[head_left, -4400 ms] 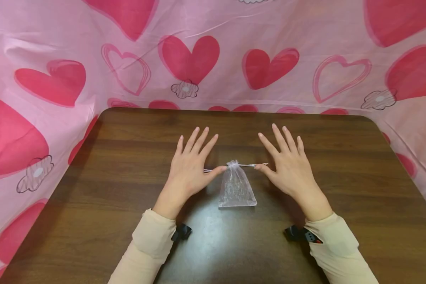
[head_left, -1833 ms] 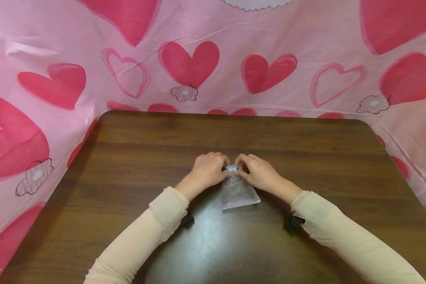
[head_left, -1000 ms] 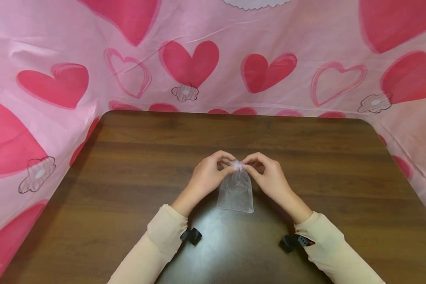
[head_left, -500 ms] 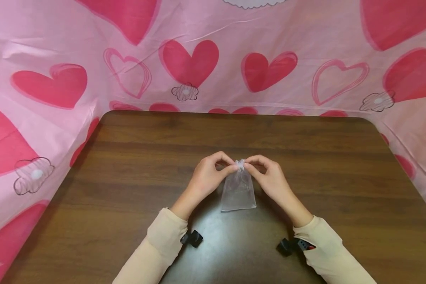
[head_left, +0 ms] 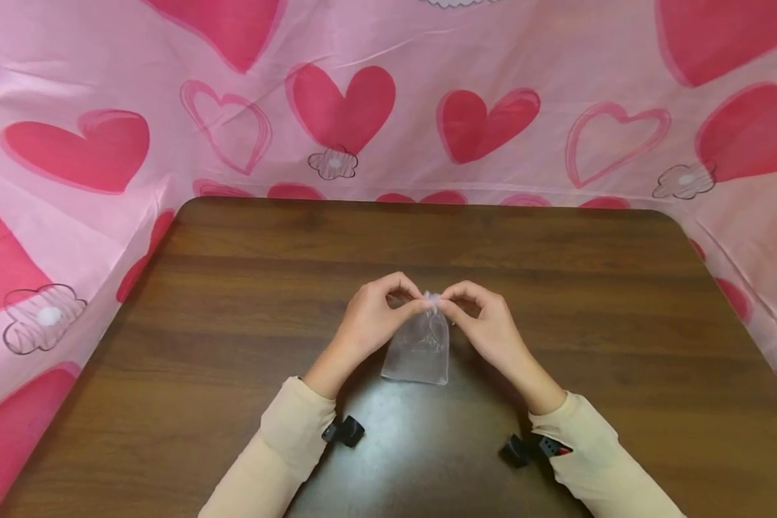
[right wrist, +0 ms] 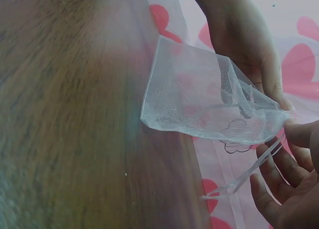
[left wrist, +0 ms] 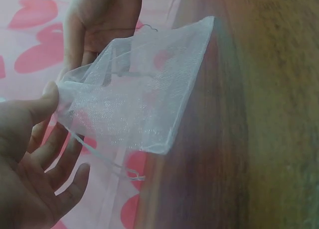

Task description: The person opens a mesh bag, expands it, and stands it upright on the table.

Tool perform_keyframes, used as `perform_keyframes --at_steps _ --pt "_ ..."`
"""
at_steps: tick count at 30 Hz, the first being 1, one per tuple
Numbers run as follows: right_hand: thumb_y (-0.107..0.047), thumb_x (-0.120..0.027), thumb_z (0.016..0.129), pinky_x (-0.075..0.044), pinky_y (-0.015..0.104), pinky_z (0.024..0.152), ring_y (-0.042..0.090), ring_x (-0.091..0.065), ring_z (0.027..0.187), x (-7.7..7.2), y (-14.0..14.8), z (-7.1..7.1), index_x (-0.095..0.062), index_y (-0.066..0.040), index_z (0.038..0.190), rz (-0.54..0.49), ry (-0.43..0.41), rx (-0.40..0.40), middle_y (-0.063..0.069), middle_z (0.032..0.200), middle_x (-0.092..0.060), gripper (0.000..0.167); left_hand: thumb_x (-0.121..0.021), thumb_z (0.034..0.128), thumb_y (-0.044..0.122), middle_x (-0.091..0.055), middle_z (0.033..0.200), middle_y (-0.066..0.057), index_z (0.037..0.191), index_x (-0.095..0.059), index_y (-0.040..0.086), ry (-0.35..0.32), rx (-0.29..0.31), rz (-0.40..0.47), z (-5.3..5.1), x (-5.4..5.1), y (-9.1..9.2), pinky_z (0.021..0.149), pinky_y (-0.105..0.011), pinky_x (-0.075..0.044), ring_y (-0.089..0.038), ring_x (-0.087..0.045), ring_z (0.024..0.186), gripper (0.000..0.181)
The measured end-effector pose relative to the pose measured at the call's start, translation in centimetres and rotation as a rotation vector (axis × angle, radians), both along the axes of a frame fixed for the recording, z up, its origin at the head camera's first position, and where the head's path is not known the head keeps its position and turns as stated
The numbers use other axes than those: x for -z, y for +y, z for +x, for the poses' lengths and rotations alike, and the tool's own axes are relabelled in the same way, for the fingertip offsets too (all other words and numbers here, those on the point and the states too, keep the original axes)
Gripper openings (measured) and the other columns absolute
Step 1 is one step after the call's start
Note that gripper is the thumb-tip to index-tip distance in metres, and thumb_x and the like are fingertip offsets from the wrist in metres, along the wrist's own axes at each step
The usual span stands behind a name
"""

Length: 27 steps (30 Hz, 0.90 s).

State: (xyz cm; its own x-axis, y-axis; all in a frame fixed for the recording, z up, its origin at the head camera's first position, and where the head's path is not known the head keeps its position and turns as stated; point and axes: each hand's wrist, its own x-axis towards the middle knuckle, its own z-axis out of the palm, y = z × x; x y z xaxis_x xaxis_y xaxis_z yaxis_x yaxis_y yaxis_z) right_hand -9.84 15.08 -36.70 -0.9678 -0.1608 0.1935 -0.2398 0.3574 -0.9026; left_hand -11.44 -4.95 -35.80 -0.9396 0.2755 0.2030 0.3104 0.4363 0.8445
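A small sheer white drawstring pouch [head_left: 418, 354] hangs in the middle of the head view, its neck gathered and its flat bottom toward me. My left hand [head_left: 370, 316] pinches the gathered neck from the left between thumb and forefinger. From the right, my right hand [head_left: 492, 322] pinches the same neck, fingertips almost meeting the left ones. The pouch body [left wrist: 134, 89] looks see-through in the left wrist view, and a drawstring end [left wrist: 107, 162] dangles below the left fingers. Another loose cord [right wrist: 244, 176] trails under the right hand in the right wrist view.
The brown wooden table [head_left: 265, 244] lies beneath the hands. A pink cloth with red hearts [head_left: 492, 43] surrounds its back and sides. Black wrist cameras [head_left: 348, 432] stick out from the cream sleeves [head_left: 285, 446].
Earlier both hands were spread flat with thumbs on the drawstrings while the pouch lay on the table. Since then they have come together and pinched its neck; lately the pouch shifted slightly left.
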Motion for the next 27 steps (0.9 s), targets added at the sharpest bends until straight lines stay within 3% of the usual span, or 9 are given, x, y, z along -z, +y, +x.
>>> perform_keyframes --at_steps 7,20,27 --pt "-0.010 -0.069 0.093 -0.051 0.030 0.074 0.021 -0.063 0.080 -0.28 0.00 0.04 -0.068 -0.001 0.095 -0.035 0.010 -0.003 0.010 0.092 -0.069 0.009 -0.081 0.0839 0.024 -0.069 0.084 0.010 0.084 -0.070 0.018 0.025 0.004 0.009 -0.05 -0.59 -0.07 0.080 -0.032 -0.052 -0.006 -0.064 0.082 0.013" --pt "0.000 -0.070 0.090 -0.051 0.029 0.077 0.013 -0.061 0.083 -0.37 0.15 0.58 -0.064 0.000 0.088 -0.066 0.067 -0.041 0.009 0.088 -0.065 0.006 -0.077 0.0875 0.021 -0.072 0.088 0.010 0.085 -0.065 0.019 -0.033 0.016 0.024 0.50 -0.77 0.03 0.077 -0.035 -0.050 -0.009 -0.064 0.082 0.012" --pt "0.003 -0.069 0.089 -0.050 0.026 0.076 0.011 -0.061 0.082 -0.28 0.12 0.47 -0.063 0.001 0.087 -0.086 0.089 -0.041 0.007 0.087 -0.065 0.007 -0.076 0.0878 0.022 -0.072 0.087 0.010 0.086 -0.064 0.019 -0.023 0.029 0.012 0.44 -0.83 -0.11 0.075 -0.034 -0.050 -0.009 -0.065 0.080 0.012"
